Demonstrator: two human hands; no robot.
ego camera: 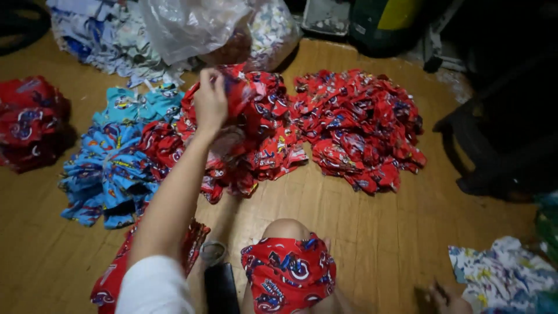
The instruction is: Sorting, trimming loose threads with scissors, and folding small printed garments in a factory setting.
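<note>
Piles of printed cloth on a wooden floor, one piece lifted.

The red heap on the right lies whole; the blue pile is partly hidden behind the forearm. The left hand is closed around a red printed piece, raised over the middle heap. The right hand is dark and cut off by the frame; I cannot tell its grip.

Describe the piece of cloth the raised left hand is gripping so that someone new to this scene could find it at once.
Start at the wooden floor, where two heaps of red printed cloth lie side by side; take the nearer middle heap. The left hand is raised over its top, pinching a red printed piece. Unlike its neighbours, which lie flat in the heap, this piece is lifted and bunched in the fingers.
</note>
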